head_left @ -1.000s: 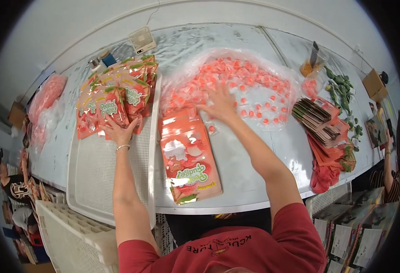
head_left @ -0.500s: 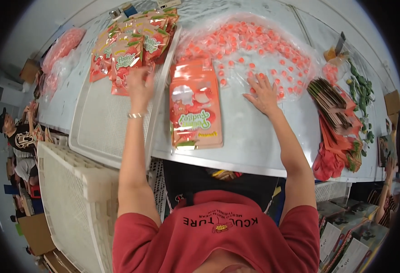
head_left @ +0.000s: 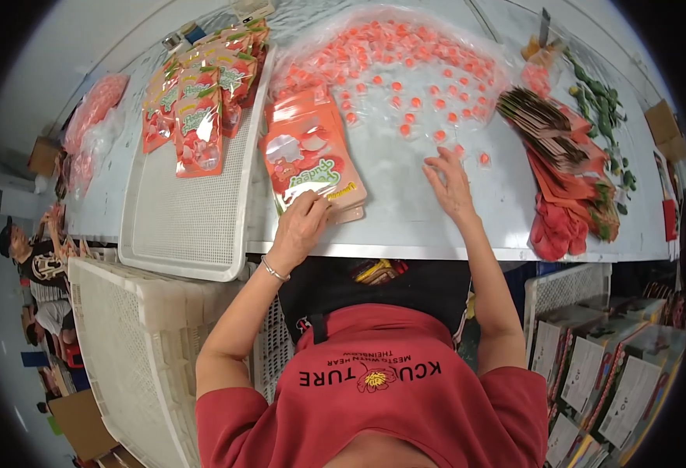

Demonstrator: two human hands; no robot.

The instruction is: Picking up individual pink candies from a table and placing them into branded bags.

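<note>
My left hand (head_left: 302,224) has its fingers closed on the near edge of the top pouch in a stack of flat pink-orange pouches (head_left: 311,152). My right hand (head_left: 450,187) lies low over the table, fingers stretched and apart, by a few individually wrapped red-orange candies (head_left: 439,136). Behind them a large heap of the same candies (head_left: 389,39) spreads on clear plastic. To the left, a white mesh tray (head_left: 183,226) bears several filled pouches (head_left: 200,132) at its far end.
At the right lie a fanned bundle of pouches (head_left: 545,129), a crumpled red bundle (head_left: 559,226) and green artificial vines (head_left: 595,101). Stacked white trays (head_left: 116,312) stand below the table at left, printed boxes (head_left: 592,374) at right. Another person (head_left: 27,246) is at the far left.
My left hand has come from the filled pouches on the tray to the stack's near edge. The stack now sits slightly skewed. My right hand has drawn nearer, and a few candies lie closer.
</note>
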